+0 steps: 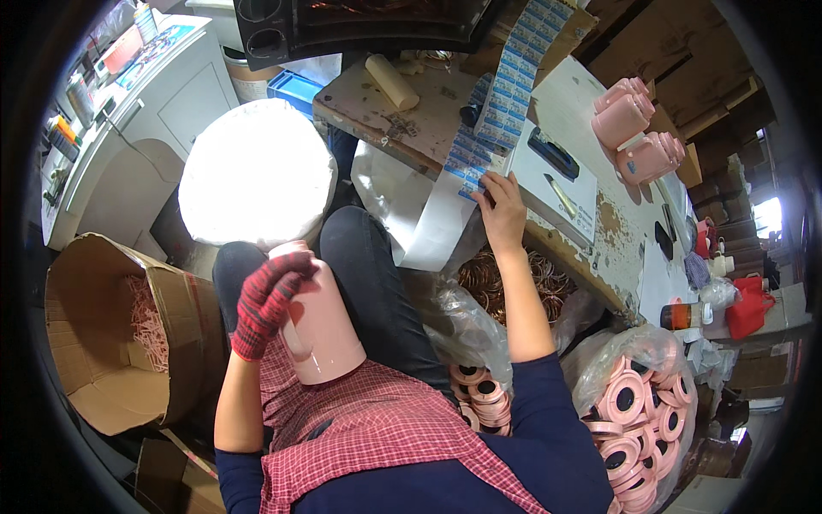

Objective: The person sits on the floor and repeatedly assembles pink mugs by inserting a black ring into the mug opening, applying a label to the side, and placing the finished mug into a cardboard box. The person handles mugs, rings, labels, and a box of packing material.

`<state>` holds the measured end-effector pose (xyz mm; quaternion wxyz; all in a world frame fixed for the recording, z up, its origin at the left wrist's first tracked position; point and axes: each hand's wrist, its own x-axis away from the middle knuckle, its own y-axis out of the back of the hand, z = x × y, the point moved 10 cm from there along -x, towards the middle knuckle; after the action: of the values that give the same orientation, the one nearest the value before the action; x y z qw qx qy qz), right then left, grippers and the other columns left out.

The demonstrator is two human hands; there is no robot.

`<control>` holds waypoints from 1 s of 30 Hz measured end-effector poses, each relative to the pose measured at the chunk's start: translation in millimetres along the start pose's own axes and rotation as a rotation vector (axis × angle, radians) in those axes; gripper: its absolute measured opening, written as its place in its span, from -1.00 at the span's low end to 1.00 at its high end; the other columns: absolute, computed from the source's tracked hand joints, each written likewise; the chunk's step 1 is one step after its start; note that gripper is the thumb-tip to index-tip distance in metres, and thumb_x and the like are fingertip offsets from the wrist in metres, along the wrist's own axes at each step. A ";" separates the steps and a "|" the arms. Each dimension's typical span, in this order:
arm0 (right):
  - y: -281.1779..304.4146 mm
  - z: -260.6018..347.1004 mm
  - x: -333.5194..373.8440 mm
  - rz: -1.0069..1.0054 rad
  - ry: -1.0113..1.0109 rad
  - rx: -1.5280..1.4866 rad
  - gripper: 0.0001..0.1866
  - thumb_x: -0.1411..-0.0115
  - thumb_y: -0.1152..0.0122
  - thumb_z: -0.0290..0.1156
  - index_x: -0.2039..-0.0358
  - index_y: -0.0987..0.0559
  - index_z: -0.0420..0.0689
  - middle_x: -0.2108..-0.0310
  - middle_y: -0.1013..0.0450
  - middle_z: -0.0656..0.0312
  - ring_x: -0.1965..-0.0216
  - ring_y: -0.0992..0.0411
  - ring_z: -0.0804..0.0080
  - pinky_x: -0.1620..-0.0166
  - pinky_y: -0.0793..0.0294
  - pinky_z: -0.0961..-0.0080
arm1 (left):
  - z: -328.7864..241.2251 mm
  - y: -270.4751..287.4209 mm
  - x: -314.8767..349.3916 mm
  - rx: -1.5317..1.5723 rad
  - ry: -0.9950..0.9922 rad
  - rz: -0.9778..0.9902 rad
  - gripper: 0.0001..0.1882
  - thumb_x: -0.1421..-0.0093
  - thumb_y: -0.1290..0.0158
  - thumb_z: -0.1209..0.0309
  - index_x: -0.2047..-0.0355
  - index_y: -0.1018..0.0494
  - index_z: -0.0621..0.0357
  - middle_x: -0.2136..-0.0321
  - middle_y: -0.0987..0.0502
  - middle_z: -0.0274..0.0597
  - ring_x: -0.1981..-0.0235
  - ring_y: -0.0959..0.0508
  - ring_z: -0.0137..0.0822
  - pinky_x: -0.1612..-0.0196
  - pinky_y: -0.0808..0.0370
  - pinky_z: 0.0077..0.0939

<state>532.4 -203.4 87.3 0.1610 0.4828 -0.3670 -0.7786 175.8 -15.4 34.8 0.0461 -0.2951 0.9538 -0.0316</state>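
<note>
My left hand (272,300), in a red and black striped glove, is closed around the neck end of a pink bottle (322,334). The bottle lies tilted across my lap on a red checked apron (377,420), its wide base toward me. My bare right hand (502,210) is at the table's edge, thumb and fingers pinching the lower part of a long strip of blue printed labels (511,94). Below the fingers hangs the strip's bare white backing (432,227). Whether a single label has come loose in the fingertips is too small to tell.
A white round-topped stool (257,171) stands before my knees. An open carton (103,377) with pink strips is at left. Several pink bottles (623,118) stand on the worn table (612,218), near a white box (561,201). Plastic bags hold pink ring parts (629,411) and copper-coloured rings (518,287).
</note>
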 end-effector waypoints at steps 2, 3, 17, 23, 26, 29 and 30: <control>3.0 -1.4 3.2 -0.069 0.031 -0.060 -0.70 -0.02 -0.49 -0.48 0.20 -0.68 -0.21 0.12 -0.60 0.17 0.04 -0.56 0.10 -0.32 -0.41 0.11 | 7.0 -12.4 6.7 0.043 0.104 0.034 -0.69 -0.40 0.00 0.40 -0.03 -0.52 0.37 0.20 -0.62 -0.07 0.22 -0.65 -0.26 0.04 -0.58 -0.36; 4.3 -2.0 5.7 -0.094 0.042 -0.088 -0.72 -0.02 -0.50 -0.49 0.22 -0.68 -0.22 0.17 -0.62 0.17 0.06 -0.57 0.09 -0.33 -0.40 0.09 | 6.6 -13.3 9.2 0.047 0.111 0.018 -0.70 -0.39 -0.01 0.40 0.00 -0.53 0.36 0.24 -0.63 -0.09 0.26 -0.65 -0.28 0.09 -0.59 -0.38; 32.6 78.6 33.9 -0.051 0.172 -0.052 -0.89 -0.01 -0.46 -0.59 0.48 -0.65 -0.15 -0.09 -0.56 0.18 -0.04 -0.53 0.16 -0.24 -0.42 0.16 | 3.3 20.2 47.8 0.052 -0.110 -0.347 -0.62 -0.40 0.00 0.45 -0.20 -0.42 0.25 -0.11 -0.53 -0.15 -0.14 -0.49 -0.31 -0.28 -0.34 -0.37; -34.9 190.9 143.0 0.951 -0.562 -1.261 -0.91 -0.14 -0.40 -0.58 0.33 -0.68 -0.30 0.03 -0.55 0.20 0.21 -0.57 0.52 0.07 -0.57 0.58 | 28.3 15.6 95.9 0.194 -0.058 -0.321 -0.51 -0.42 0.00 0.42 -0.32 -0.28 0.23 -0.39 -0.21 -0.14 -0.39 -0.22 -0.25 -0.44 -0.09 -0.31; -54.3 215.6 156.7 0.974 -0.552 -1.303 -0.90 -0.13 -0.41 -0.58 0.33 -0.69 -0.32 0.09 -0.52 0.24 0.25 -0.58 0.53 0.12 -0.59 0.57 | 33.0 7.7 105.6 0.115 -0.032 -0.279 -0.46 -0.39 -0.05 0.39 -0.34 -0.26 0.21 -0.45 -0.09 -0.06 -0.47 -0.07 -0.17 -0.48 -0.01 -0.24; -66.7 218.7 159.8 0.967 -0.479 -1.234 -0.87 -0.12 -0.43 -0.57 0.32 -0.68 -0.33 0.13 -0.53 0.25 0.29 -0.58 0.56 0.18 -0.60 0.58 | 29.5 -0.2 109.9 0.033 -0.033 -0.265 -0.42 -0.37 -0.08 0.37 -0.36 -0.23 0.20 -0.48 -0.02 -0.04 -0.50 0.00 -0.12 -0.49 0.02 -0.19; -71.1 215.6 162.2 0.982 -0.481 -1.162 -0.86 -0.11 -0.44 -0.56 0.31 -0.68 -0.33 0.14 -0.53 0.25 0.30 -0.58 0.56 0.20 -0.60 0.59 | 30.5 -2.9 110.5 0.027 -0.008 -0.262 -0.34 -0.32 -0.16 0.36 -0.37 -0.20 0.19 -0.50 0.04 -0.01 -0.52 0.04 -0.08 -0.49 0.03 -0.15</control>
<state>274.0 -163.6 -10.1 0.6278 -0.0763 -0.0979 -0.7684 89.9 -81.4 -2.9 0.0492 -0.4167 0.9064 -0.0488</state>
